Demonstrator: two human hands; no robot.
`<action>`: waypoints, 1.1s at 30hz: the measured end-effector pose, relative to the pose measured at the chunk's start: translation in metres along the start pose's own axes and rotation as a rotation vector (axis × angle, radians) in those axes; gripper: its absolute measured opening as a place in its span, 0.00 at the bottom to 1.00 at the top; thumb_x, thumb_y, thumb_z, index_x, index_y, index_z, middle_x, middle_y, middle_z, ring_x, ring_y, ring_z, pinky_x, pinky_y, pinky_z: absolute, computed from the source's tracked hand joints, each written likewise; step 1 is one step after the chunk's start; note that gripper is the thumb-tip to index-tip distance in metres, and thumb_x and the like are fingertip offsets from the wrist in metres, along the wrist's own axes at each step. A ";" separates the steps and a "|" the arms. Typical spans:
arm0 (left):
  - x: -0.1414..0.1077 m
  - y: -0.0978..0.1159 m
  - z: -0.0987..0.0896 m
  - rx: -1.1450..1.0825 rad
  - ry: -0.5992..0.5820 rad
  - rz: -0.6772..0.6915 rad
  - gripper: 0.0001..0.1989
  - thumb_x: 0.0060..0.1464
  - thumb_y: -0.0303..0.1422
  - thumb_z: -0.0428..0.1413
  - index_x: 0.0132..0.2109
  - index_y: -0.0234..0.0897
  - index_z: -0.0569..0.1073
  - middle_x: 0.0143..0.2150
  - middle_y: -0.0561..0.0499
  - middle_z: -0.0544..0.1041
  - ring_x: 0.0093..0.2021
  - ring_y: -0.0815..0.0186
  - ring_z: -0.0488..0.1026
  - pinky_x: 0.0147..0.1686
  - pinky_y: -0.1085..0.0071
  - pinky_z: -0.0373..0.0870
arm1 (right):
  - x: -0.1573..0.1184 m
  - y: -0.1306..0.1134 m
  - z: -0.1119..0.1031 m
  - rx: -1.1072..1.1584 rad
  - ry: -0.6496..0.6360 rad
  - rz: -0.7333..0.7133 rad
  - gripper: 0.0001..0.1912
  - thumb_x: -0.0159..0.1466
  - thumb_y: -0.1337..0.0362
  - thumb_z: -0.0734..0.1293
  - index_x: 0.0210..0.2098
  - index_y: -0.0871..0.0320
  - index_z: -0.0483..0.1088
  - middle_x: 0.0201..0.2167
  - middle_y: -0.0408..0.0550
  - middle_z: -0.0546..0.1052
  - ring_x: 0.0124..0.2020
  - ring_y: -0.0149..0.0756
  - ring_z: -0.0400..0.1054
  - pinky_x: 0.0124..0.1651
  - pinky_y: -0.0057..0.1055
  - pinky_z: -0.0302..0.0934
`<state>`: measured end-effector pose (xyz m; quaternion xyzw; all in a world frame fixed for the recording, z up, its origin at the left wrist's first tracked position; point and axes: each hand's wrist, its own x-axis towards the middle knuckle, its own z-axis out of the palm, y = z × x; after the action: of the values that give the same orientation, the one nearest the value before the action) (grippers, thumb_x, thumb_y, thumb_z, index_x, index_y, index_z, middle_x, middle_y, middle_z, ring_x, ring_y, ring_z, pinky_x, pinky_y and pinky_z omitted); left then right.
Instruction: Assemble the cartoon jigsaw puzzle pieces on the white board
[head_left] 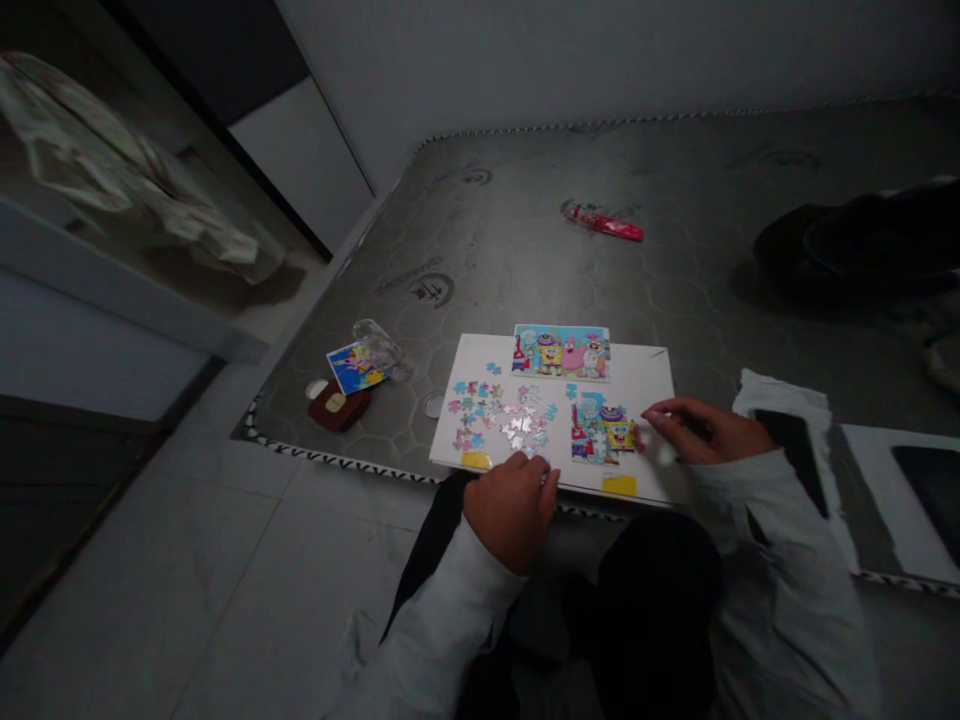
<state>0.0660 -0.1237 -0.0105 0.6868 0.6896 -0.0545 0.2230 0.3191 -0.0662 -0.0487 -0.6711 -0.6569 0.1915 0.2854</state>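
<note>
A white board (637,370) carries loose jigsaw pieces (517,425) on its left side and a partly joined jigsaw puzzle (596,430) of cartoon figures on its right. At the back of the board lies a picture card (561,353) with similar figures. My left hand (514,505) is at the front edge with curled fingers beside the loose pieces; what they hold, if anything, is hidden. Just right of the joined puzzle, my right hand (709,430) has its thumb and forefinger pinched together. Whatever may be between those fingertips is too small to make out.
Left of the board are a brown case (339,405), a blue picture card (349,370) and a clear plastic item (381,350). A red object (604,222) lies farther back on the grey mat (510,270). A dark phone-like slab (795,450) is beside my right arm.
</note>
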 end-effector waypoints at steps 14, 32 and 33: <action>0.003 0.001 0.005 0.009 0.024 -0.001 0.17 0.75 0.44 0.51 0.49 0.47 0.84 0.49 0.52 0.86 0.47 0.59 0.85 0.37 0.67 0.71 | 0.016 0.013 -0.017 -0.089 0.086 0.023 0.26 0.69 0.35 0.66 0.41 0.47 0.83 0.28 0.46 0.78 0.26 0.36 0.64 0.31 0.36 0.53; 0.002 0.000 0.006 -0.014 0.036 0.025 0.16 0.75 0.43 0.52 0.50 0.46 0.83 0.51 0.53 0.86 0.48 0.58 0.85 0.37 0.67 0.72 | -0.001 0.000 0.014 -0.024 -0.009 0.028 0.34 0.68 0.30 0.62 0.39 0.52 0.84 0.24 0.45 0.78 0.25 0.35 0.67 0.31 0.32 0.54; 0.002 0.000 0.005 -0.019 0.035 0.028 0.16 0.75 0.43 0.51 0.50 0.46 0.83 0.51 0.53 0.86 0.48 0.58 0.85 0.37 0.67 0.72 | 0.001 0.000 0.017 -0.020 -0.017 0.020 0.34 0.68 0.30 0.62 0.39 0.51 0.84 0.24 0.45 0.78 0.25 0.35 0.67 0.32 0.32 0.54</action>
<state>0.0670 -0.1240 -0.0161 0.6950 0.6844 -0.0330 0.2179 0.3085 -0.0632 -0.0611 -0.6788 -0.6544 0.1935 0.2713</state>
